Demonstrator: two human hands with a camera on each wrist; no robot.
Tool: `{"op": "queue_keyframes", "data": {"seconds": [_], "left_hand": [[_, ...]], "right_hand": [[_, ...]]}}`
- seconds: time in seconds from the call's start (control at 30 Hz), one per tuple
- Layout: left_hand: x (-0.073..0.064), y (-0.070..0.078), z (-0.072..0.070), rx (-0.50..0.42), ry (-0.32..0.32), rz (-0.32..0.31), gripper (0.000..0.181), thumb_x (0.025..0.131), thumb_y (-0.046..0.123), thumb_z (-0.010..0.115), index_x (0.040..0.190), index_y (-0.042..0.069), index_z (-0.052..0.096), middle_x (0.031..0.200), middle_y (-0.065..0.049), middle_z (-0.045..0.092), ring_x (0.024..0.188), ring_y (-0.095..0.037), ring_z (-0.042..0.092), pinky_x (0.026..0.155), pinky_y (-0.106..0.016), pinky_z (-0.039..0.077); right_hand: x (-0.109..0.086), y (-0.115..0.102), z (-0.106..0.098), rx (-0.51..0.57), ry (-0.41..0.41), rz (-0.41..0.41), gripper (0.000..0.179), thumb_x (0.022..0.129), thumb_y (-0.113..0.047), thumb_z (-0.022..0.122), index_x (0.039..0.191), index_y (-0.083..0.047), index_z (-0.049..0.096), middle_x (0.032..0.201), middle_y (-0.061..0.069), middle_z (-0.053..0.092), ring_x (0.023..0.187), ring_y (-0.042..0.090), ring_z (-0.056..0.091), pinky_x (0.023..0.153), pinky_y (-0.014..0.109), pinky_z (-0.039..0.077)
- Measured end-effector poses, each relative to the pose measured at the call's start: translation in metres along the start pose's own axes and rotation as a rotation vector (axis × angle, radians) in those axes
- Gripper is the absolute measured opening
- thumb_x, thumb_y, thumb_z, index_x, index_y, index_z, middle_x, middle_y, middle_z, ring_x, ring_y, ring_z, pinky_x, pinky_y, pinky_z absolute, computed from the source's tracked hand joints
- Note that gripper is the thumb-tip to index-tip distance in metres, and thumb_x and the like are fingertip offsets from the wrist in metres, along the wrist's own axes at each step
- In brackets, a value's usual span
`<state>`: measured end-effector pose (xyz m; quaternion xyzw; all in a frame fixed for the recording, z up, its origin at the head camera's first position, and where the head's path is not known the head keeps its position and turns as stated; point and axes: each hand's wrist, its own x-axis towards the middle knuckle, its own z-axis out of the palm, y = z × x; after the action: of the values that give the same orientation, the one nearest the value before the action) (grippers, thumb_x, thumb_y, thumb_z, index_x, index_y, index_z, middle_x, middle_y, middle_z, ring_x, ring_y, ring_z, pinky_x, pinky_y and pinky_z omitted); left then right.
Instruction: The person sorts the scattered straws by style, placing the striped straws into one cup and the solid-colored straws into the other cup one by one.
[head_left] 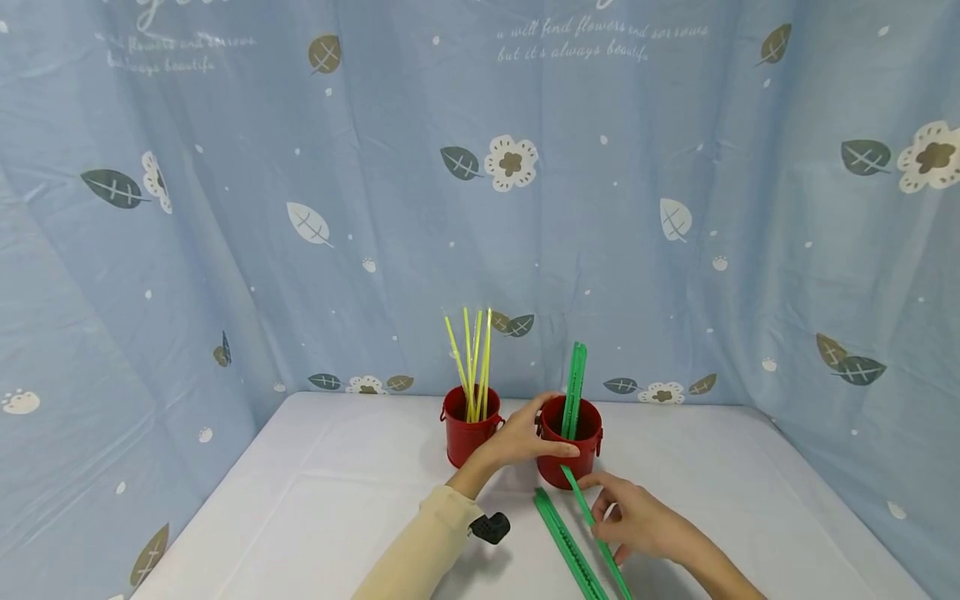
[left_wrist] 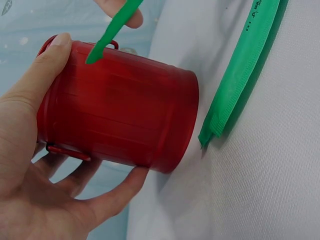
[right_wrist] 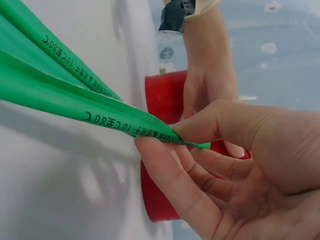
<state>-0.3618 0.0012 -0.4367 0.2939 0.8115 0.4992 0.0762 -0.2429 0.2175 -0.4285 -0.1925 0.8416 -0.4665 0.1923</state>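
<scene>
My left hand [head_left: 517,442] grips a small red bucket [head_left: 588,454] around its side, thumb along the near rim. Inside that bucket, green paper-wrapped straws [head_left: 575,387] stand upright, leaning slightly right. Between thumb and fingertips my right hand [head_left: 637,521] pinches a green wrapped straw [right_wrist: 125,117], printed with dark lettering. Its far end [left_wrist: 107,42] overlaps the bucket's outer wall in the left wrist view, below the rim in the head view. More green wrapped straws [head_left: 566,542] lie on the table just left of the held one.
To the left stands a second red bucket [head_left: 461,442] with several yellow straws [head_left: 471,367] in clear wrapping. A black wrist camera [head_left: 491,528] sits at my left cuff. The white tabletop [head_left: 352,500] ends at a blue patterned curtain [head_left: 390,275].
</scene>
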Motion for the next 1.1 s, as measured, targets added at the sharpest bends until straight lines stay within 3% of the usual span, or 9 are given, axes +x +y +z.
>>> {"op": "queue_keyframes", "data": {"seconds": [0.27, 0.67, 0.9, 1.1], "left_hand": [[0.0, 0.0, -0.001, -0.016, -0.001, 0.005, 0.086, 0.078, 0.041, 0.081, 0.149, 0.036, 0.033, 0.136, 0.01, 0.056, 0.127, -0.013, 0.052, 0.099, -0.031, 0.049], [-0.001, 0.001, -0.001, 0.001, 0.003, -0.008, 0.089, 0.077, 0.043, 0.082, 0.15, 0.032, 0.033, 0.134, 0.009, 0.058, 0.124, -0.013, 0.053, 0.097, -0.031, 0.05], [-0.001, 0.0, -0.001, 0.004, 0.004, -0.005, 0.088, 0.077, 0.043, 0.082, 0.149, 0.034, 0.032, 0.136, 0.01, 0.056, 0.126, -0.013, 0.053, 0.097, -0.031, 0.05], [0.0, -0.001, 0.0, 0.011, -0.001, 0.008, 0.087, 0.079, 0.039, 0.081, 0.15, 0.033, 0.031, 0.139, 0.005, 0.055, 0.13, -0.018, 0.051, 0.098, -0.033, 0.05]], "right_hand": [[-0.003, -0.002, -0.003, 0.035, -0.016, -0.027, 0.051, 0.09, -0.005, 0.064, 0.136, 0.004, 0.043, 0.092, 0.009, 0.056, 0.069, 0.024, 0.062, 0.052, 0.039, 0.058], [-0.006, -0.005, -0.008, 0.037, -0.017, -0.076, 0.055, 0.091, -0.005, 0.063, 0.14, 0.0, 0.039, 0.097, 0.012, 0.055, 0.073, 0.021, 0.064, 0.052, 0.038, 0.059], [-0.01, -0.011, -0.012, 0.045, -0.016, -0.121, 0.056, 0.092, -0.004, 0.062, 0.143, 0.0, 0.037, 0.105, 0.016, 0.055, 0.077, 0.022, 0.066, 0.053, 0.039, 0.059], [-0.013, -0.013, -0.017, 0.068, -0.006, -0.163, 0.056, 0.094, -0.001, 0.058, 0.145, 0.0, 0.034, 0.109, 0.022, 0.055, 0.078, 0.021, 0.066, 0.053, 0.042, 0.059]]}}
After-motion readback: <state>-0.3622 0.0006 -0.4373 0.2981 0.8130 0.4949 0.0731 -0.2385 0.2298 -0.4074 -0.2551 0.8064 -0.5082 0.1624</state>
